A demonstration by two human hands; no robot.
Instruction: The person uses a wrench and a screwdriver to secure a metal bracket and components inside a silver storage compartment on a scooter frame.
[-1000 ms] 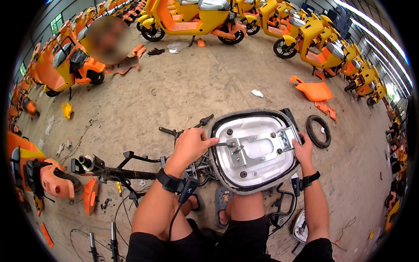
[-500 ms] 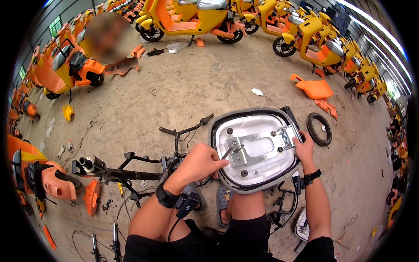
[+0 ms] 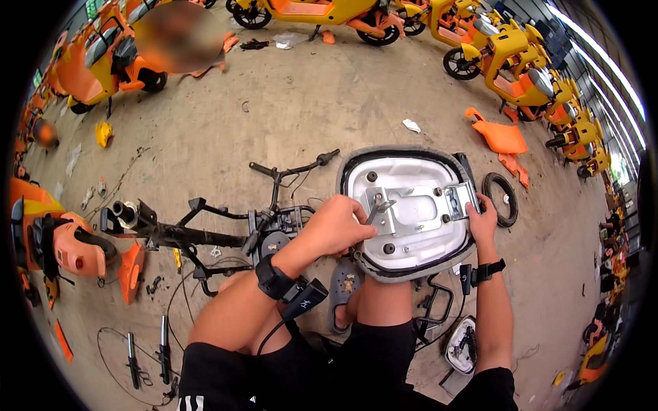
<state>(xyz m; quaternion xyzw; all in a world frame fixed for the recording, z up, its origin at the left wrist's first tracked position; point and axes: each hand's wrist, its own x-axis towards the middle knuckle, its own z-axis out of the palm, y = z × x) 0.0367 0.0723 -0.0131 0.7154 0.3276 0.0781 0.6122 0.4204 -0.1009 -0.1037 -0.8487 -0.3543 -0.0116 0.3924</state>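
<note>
A scooter seat (image 3: pixel 356 195) lies upside down across my legs, its white underside (image 3: pixel 421 177) facing up and a dark padded rim around it. Bolted to that underside is a silver metal bracket (image 3: pixel 388 226). My left hand (image 3: pixel 340 225) is closed in a pinch at the seat's left side, on a slim grey metal tool (image 3: pixel 373 215) whose tip meets the bracket's bolt; the tool's exact kind is unclear. Around the hinge plate (image 3: pixel 458 199) at the seat's right end, my right hand (image 3: pixel 482 218) is closed, steadying it, with its fingertips partly hidden.
A black scooter frame (image 3: pixel 205 236) lies to my left, with handlebars (image 3: pixel 291 166) beyond. Two fork tubes (image 3: pixel 164 349) rest near my left leg. At right are a tyre (image 3: pixel 500 198), an orange panel (image 3: pixel 500 137) and another seat (image 3: pixel 460 344). Scooters (image 3: pixel 322 10) line the back; a blurred person is upper left.
The seat and both hands appear slightly higher and the left hand further right in the picture, as the view has shifted. The tool stays at the bracket's bolt; both grips remain.
</note>
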